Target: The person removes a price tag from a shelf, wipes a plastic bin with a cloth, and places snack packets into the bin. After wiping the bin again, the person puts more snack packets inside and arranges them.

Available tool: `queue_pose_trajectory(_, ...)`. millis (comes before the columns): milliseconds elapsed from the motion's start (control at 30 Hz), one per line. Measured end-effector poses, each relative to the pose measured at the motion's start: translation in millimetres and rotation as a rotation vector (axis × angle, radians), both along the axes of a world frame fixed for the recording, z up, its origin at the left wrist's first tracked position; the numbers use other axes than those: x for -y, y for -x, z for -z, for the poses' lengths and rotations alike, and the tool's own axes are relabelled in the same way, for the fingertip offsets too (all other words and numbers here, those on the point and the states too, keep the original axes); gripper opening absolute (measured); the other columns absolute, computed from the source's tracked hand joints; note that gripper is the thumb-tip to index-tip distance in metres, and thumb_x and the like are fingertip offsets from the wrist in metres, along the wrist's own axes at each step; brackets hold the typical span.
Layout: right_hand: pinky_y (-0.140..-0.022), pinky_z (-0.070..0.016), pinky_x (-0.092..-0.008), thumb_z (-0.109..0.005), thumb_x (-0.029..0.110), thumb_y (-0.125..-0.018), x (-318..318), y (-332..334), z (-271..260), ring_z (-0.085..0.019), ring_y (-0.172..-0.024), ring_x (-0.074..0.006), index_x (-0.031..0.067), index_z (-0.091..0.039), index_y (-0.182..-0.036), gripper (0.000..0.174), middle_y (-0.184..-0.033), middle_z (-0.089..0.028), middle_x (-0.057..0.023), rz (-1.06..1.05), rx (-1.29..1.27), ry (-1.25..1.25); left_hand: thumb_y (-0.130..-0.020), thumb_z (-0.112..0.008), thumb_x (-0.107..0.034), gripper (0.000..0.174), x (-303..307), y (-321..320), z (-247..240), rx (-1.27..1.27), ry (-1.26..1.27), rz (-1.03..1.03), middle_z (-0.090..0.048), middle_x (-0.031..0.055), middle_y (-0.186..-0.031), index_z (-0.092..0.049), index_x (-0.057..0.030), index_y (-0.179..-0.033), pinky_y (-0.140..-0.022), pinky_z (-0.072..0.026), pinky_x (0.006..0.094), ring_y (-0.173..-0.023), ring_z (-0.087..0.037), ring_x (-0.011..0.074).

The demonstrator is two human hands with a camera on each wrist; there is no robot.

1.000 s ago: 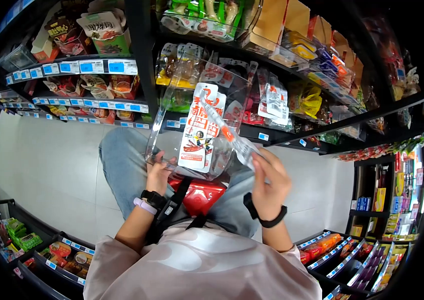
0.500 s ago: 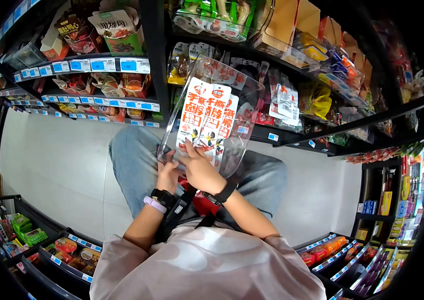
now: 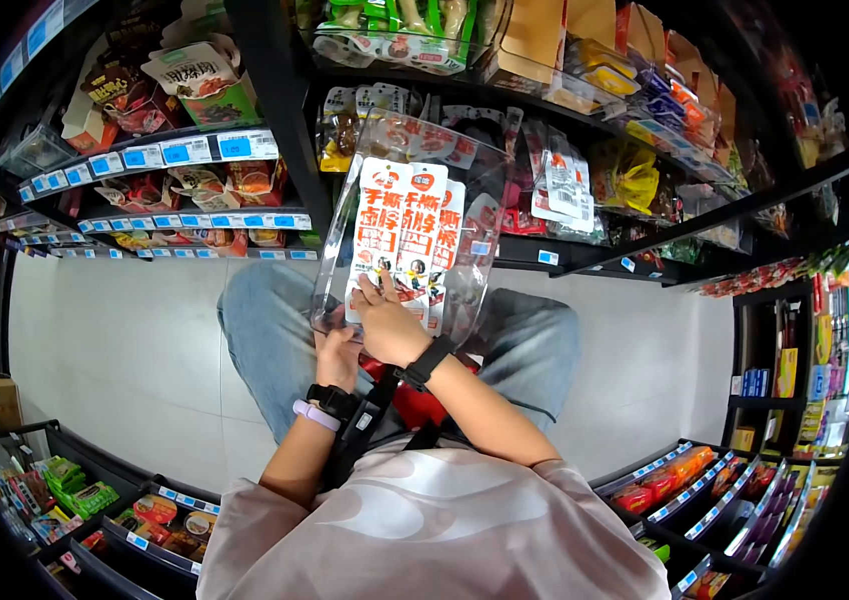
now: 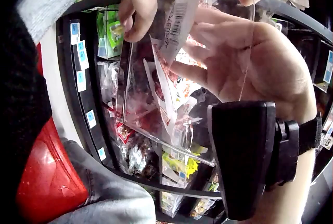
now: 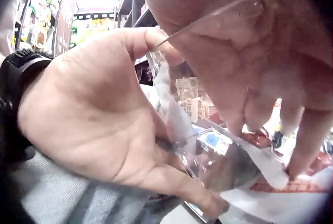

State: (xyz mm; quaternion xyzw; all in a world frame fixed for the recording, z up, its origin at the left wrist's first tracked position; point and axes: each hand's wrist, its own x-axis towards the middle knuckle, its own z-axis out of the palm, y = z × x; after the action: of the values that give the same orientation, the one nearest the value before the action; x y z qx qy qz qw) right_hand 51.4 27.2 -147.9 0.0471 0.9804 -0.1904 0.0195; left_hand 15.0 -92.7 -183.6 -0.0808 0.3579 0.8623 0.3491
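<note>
A clear plastic bin [image 3: 485, 235] is held tilted above the knees. My left hand [image 3: 339, 358] grips its near edge; the right wrist view shows that hand [image 5: 104, 114] with thumb and fingers around the clear wall. Several white packets [image 3: 377, 215] with red lettering lie side by side in the bin. My right hand [image 3: 395, 325] reaches over the near edge, fingers extended against the packets' lower ends. In the left wrist view, its palm [image 4: 244, 57] is seen behind the clear wall, fingertips beside a packet with a barcode [image 4: 178, 23].
Black shelves with price labels [image 3: 235, 147] and snack packs stand ahead and to the left. A bin of yellow packs [image 3: 628, 185] is at the front right. Low racks [image 3: 160, 520] flank the body. A red object [image 3: 417, 405] lies between the legs.
My right hand has come from the bin's right side, where it pinched a packet, to over the near edge. Three packets now lie spread in the bin. My left hand keeps its grip.
</note>
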Motion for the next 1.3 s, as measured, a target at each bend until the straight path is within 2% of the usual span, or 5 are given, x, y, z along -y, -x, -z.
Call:
queue_pose_trajectory(433,-0.108,-0.0171,-0.0539,-0.048,0.008,-0.079,6.5,-16.7,-30.1,-0.025,-0.133,-0.0403,-0.0197,-0.042,-0.119,0.049,-0.130,-0.040,-0.0331,0.124,0.044,0.182,-0.075,-0.053,-0.003,0.066,0.0,-4.2,-8.0,-0.007,0.032,-0.011,-0.046,0.0101,-0.128,-0.028,-0.0108,-0.135,-0.092,-0.0437,0.0459,-0.116,-0.047,0.0281)
queue_pose_trajectory(600,-0.074,-0.0501,-0.0319,-0.053,0.001,-0.082,-43.0,-72.4,-141.8,-0.065,-0.089,-0.0280,-0.0009,-0.063,-0.101,0.022,-0.095,-0.065,-0.0206,0.613,-0.361,0.765,-0.074,-0.054,-0.005,0.063,2.4,-0.5,4.5,0.018,0.021,-0.018,-0.045,0.0111,-0.128,-0.031,-0.0125,-0.132,-0.091,-0.0453,0.0478,-0.113,-0.051,0.0300)
queue_pose_trajectory(700,-0.059,-0.0468,-0.0266,-0.054,0.003,-0.081,-133.4,-77.1,-133.3,-0.063,-0.066,-0.0174,-0.0023,-0.062,-0.086,0.011,-0.076,-0.065,-0.0147,0.810,-0.672,0.563,-0.074,-0.054,-0.005,0.061,-0.8,-0.8,1.4,0.025,0.025,-0.033,-0.046,0.0106,-0.126,-0.032,-0.0108,-0.131,-0.090,-0.0459,0.0480,-0.111,-0.052,0.0298)
queue_pose_trajectory(933,-0.084,-0.0438,-0.0474,-0.075,0.035,-0.067,-284.7,-51.3,-30.8,-0.049,-0.098,-0.0450,-0.0048,-0.050,-0.103,0.058,-0.109,-0.050,-0.0246,0.969,-0.201,-0.427,-0.075,-0.052,-0.004,0.059,-1.1,-0.8,5.7,0.028,-0.010,-0.012,-0.046,0.0095,-0.126,-0.033,-0.0095,-0.131,-0.086,-0.0476,0.0477,-0.111,-0.052,0.0292)
queue_pose_trajectory(1300,-0.072,-0.0493,-0.0387,-0.057,0.005,-0.078,-337.8,-101.5,-61.3,-0.063,-0.082,-0.0376,-0.0012,-0.064,-0.099,0.023,-0.084,-0.065,-0.0236,1.183,-0.552,-0.116,-0.077,-0.051,-0.004,0.049,-1.9,-0.6,2.8,0.030,0.010,-0.018,-0.049,0.0068,-0.125,-0.040,-0.0079,-0.124,-0.085,-0.0483,0.0488,-0.110,-0.052,0.0281)
